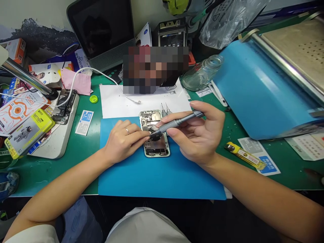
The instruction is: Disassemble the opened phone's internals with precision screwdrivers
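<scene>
An opened smartphone with its inner parts bare lies upright on the blue mat. My right hand grips a grey precision screwdriver over the phone, tilted with its tip down to the left. At the phone's left side, my left hand has its fingers pressed together by the screwdriver's tip. What those fingertips pinch, if anything, is hidden. Two more slim grey screwdrivers lie just past the phone, partly behind my right hand.
Left are a yellow battery box and another opened phone. A white cable crosses the white paper. A glass jar lies tilted at the back. Right are a blue-covered machine and a yellow tube.
</scene>
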A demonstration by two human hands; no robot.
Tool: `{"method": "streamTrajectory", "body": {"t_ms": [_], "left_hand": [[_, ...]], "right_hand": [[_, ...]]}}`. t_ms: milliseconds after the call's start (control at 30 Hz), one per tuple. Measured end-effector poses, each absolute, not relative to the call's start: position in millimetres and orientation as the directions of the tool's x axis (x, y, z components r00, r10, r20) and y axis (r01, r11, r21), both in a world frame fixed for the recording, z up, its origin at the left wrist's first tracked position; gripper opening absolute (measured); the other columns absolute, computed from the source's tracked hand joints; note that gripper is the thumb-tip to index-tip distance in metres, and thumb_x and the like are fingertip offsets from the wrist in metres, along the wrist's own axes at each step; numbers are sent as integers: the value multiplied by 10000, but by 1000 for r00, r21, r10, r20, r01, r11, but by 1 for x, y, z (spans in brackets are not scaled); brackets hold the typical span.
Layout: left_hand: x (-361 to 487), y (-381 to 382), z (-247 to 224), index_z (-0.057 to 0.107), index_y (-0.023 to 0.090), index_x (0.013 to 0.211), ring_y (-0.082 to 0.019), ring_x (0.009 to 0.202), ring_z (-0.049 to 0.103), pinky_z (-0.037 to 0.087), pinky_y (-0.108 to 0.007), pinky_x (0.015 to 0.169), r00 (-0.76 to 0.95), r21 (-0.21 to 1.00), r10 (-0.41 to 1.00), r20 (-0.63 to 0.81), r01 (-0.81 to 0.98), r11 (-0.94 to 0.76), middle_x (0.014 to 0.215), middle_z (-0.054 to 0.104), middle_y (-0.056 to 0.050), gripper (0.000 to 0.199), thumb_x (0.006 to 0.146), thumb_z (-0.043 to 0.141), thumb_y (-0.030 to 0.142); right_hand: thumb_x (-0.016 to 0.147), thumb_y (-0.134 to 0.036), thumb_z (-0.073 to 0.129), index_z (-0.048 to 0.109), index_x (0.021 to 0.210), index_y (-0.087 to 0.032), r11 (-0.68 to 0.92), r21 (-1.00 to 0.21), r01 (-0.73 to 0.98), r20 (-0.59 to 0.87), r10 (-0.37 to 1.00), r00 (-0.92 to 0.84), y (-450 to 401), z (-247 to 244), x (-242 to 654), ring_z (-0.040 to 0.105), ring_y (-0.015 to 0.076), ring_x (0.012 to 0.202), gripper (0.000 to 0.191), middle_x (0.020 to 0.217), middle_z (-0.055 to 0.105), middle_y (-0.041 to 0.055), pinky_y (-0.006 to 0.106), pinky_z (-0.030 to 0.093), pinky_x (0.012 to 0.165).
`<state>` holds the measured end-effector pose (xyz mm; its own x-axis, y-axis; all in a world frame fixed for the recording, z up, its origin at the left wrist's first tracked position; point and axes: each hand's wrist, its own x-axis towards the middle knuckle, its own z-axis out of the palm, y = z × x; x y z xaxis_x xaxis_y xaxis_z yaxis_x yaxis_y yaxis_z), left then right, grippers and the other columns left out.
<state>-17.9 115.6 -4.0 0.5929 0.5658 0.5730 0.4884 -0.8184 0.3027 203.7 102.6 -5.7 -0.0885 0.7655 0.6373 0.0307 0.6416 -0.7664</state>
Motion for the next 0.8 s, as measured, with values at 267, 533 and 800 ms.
{"method": "streamTrajectory", "body": {"t_ms": [267,533,800], "left_hand": [[-17,116,-4,725,210,1008,-145,701,528,341,-323,657,582,303,569,580,495,-814,803,724,2,104,1013,648,280],[-17,116,-3,731,215,1005,-146,707,541,347,-328,660,600,309,581,550,500,-809,800,726,0,133,1023,633,302],[-17,115,-3,726,200,1003,-149,711,536,362,-324,662,596,311,566,570,481,-820,802,719,-2,99,1004,658,272]], "right_hand": [[909,-144,714,492,1424,-391,653,-757,36,651,758,-51,102,-4,202,774,203,835,612,1025,779,15,351,693,699],[911,-156,718,476,1440,-386,672,-737,64,669,740,-69,102,-6,202,771,199,855,625,1019,777,18,346,695,706],[897,-98,707,473,1453,-371,686,-726,49,681,727,-86,103,-7,202,764,179,870,663,1033,771,18,319,694,726]]}}
